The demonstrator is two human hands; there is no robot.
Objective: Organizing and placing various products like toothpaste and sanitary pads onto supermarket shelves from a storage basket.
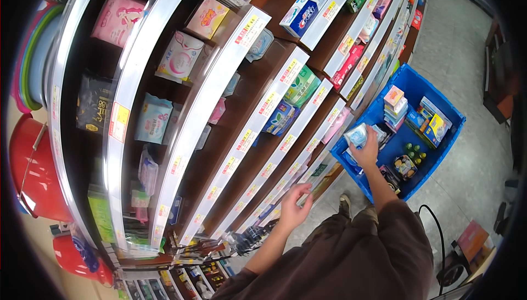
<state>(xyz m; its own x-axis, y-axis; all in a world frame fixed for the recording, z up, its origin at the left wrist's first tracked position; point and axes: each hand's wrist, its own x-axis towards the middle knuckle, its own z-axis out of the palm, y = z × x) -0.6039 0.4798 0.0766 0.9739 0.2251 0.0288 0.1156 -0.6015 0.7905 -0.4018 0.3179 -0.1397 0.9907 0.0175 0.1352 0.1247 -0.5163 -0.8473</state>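
My right hand [366, 149] is closed on a small white and light-blue soft pack [357, 135], over the left side of a blue plastic crate [433, 175]. Inside the crate a stack of small packs [395, 110] stands near the far left wall. Blue and yellow boxes [433, 127] lie toward the right, and several small green-capped bottles [415, 153] sit nearer to me. My left hand [296, 205] hangs in front of the lower shelves, fingers apart and holding nothing.
Long store shelves [236, 168] with white price rails run along my left, holding sanitary pad packs [181, 55] and a toothpaste box [309, 4]. Red buckets [41, 173] stand at the far left. A black cable [439, 228] curves over the grey floor [450, 42] to my right.
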